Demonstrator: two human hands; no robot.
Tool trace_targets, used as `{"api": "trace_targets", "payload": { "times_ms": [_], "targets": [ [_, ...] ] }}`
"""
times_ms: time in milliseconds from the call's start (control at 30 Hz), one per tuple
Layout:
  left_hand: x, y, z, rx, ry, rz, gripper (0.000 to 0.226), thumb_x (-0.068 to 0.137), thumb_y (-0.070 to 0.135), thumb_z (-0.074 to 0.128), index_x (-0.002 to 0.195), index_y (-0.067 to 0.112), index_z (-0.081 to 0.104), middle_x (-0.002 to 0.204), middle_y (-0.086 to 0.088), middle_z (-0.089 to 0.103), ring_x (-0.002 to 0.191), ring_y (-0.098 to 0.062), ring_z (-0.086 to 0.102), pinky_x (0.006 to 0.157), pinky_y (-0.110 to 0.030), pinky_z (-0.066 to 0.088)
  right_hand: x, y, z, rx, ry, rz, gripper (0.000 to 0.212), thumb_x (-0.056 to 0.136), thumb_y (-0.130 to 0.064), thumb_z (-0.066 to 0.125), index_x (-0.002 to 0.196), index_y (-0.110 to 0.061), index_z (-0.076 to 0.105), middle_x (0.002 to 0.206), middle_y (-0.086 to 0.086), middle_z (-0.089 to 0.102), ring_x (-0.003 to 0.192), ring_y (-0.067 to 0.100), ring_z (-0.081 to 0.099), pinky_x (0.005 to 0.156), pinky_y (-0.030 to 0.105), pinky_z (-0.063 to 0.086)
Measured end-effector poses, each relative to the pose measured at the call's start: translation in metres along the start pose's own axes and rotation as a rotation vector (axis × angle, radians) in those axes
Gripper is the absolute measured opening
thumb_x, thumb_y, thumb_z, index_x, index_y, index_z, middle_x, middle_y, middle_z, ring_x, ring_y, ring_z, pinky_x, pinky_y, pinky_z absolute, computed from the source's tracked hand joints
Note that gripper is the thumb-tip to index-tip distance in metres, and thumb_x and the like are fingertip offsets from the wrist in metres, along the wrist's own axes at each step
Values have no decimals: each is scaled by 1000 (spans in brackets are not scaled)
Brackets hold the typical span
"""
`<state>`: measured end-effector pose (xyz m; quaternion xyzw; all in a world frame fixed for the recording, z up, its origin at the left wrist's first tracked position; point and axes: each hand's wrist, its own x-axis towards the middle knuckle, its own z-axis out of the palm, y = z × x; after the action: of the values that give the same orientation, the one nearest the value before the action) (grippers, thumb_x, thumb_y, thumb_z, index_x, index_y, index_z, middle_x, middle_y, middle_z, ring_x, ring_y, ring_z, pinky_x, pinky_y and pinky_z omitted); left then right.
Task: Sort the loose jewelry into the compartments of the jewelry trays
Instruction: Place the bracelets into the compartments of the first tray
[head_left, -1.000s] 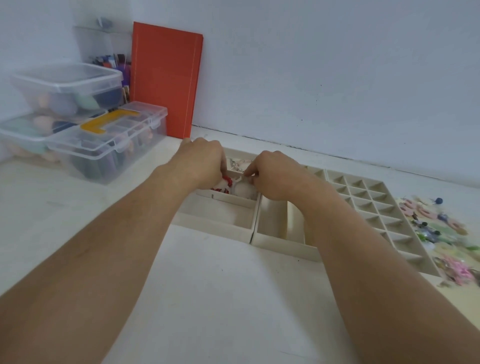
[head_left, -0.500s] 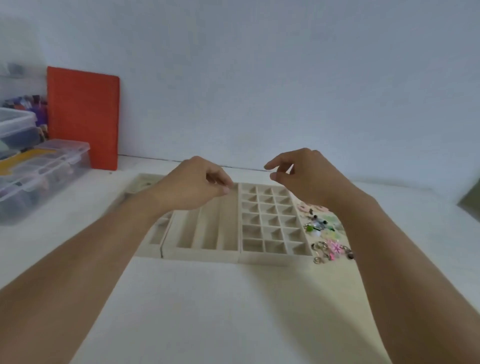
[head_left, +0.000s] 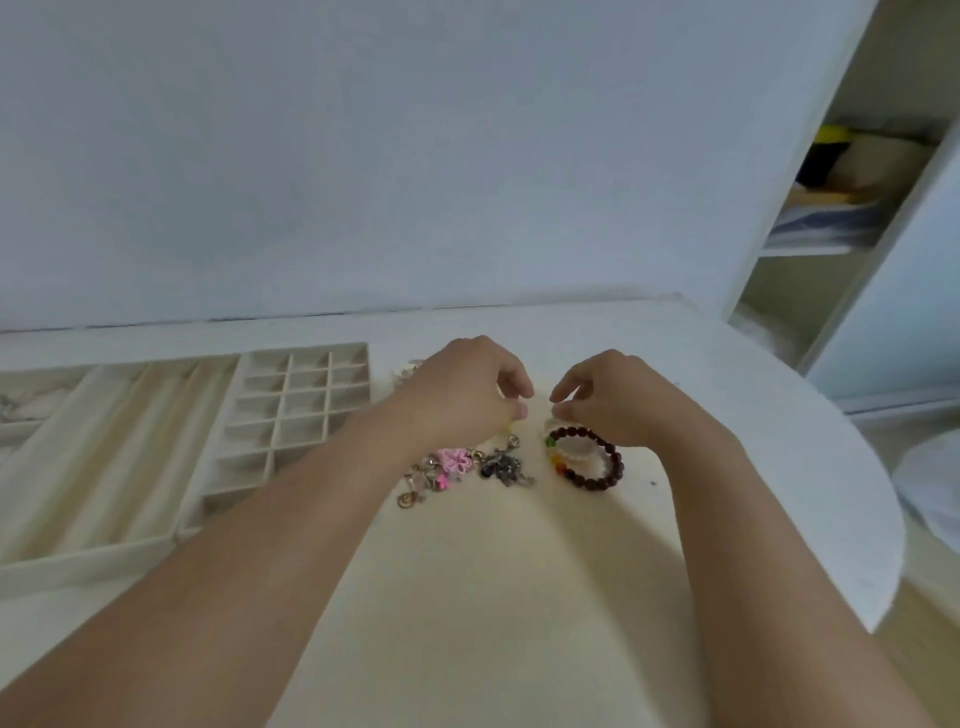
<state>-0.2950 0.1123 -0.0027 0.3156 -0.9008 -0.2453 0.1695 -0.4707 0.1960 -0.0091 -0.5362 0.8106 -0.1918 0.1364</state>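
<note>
At the centre of the frame, just above the loose jewelry, the fingertips of both hands are curled down and nearly meet. The left hand (head_left: 470, 395) has its fingers bent together with something small and yellowish at their tips, but I cannot tell if it is really pinched there or only lies under them. The right hand (head_left: 613, 397) holds thumb and forefinger close together over the far edge of the dark beaded bracelet (head_left: 592, 460), and whether they already grip a bead is hidden from me. One second ago both hands were working inside the compartments of the left tray, and half a second ago they were lifted in the air above the trays; now they have travelled to the pile, and the view has turned with them. I judge this to mean that one piece was just put away and the next pick is starting. Outward from the fingers, a pink flower charm (head_left: 456, 461) and a dark metal charm (head_left: 503, 466) lie just below the left hand, touching each other in a small heap. The grid tray (head_left: 291, 415) with its small square compartments stands at the left middle of the frame, and the tray with long channels (head_left: 104, 467) is beside it, further left.
</note>
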Motion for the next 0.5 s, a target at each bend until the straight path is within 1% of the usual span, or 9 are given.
{"api": "trace_targets", "payload": {
  "times_ms": [67,133,200,233,300,333,400,467,500],
  "targets": [
    [11,6,11,50,-32,-17,15,88,27,74,103,30,75,93,18,65,82,4,56,64,-11,36,-2,8,-7,-53,-79,35,14,88,-39,75,99,-31,75,98,-9,70,81,11,68,75,30,54],
    [20,9,20,100,-69,-31,22,88,16,71,104,31,74,97,17,65,84,1,56,63,-12,36,-4,12,-14,-69,-109,62,16,86,-39,77,99,-32,74,102,-8,69,90,13,66,84,33,55],
    [26,11,26,143,-81,-35,32,89,6,64,106,31,74,104,13,65,93,-4,54,73,-15,39,-5,11,-13,-113,-161,80,10,86,-35,78,94,-35,72,102,-7,70,91,13,66,81,31,53],
    [28,11,28,157,-76,-34,31,90,6,63,106,31,74,107,11,66,97,-6,52,79,-19,40,-5,10,-11,-146,-181,85,9,86,-32,78,92,-36,71,101,-7,71,90,13,66,77,30,52],
    [30,9,31,161,-54,-21,23,93,15,64,106,30,74,112,6,68,106,-8,50,88,-24,42,-5,10,-6,-179,-180,97,13,88,-26,77,86,-36,68,99,-6,71,89,15,66,73,29,50],
    [31,7,32,163,-36,-15,18,95,21,64,107,30,74,114,4,68,112,-11,51,94,-28,43,-5,9,-5,-187,-165,98,17,89,-23,75,83,-36,65,99,-6,71,89,16,66,74,30,51],
    [34,4,32,199,-10,-1,16,97,31,63,107,30,75,116,2,68,121,-18,49,103,-37,42,-6,8,-5,-172,-102,101,23,90,-18,70,78,-35,61,99,-6,70,90,17,65,79,33,54],
    [35,2,32,246,5,14,19,97,35,62,107,28,76,113,5,70,121,-20,47,102,-37,39,-7,8,-9,-98,41,118,21,89,-16,65,80,-34,60,97,-8,68,88,17,66,83,38,56],
    [35,1,32,263,1,13,20,96,37,63,108,27,76,112,5,71,121,-20,47,101,-37,39,-7,8,-11,-56,131,126,19,89,-16,62,82,-33,60,96,-8,68,87,18,66,82,38,56]
  ]
}}
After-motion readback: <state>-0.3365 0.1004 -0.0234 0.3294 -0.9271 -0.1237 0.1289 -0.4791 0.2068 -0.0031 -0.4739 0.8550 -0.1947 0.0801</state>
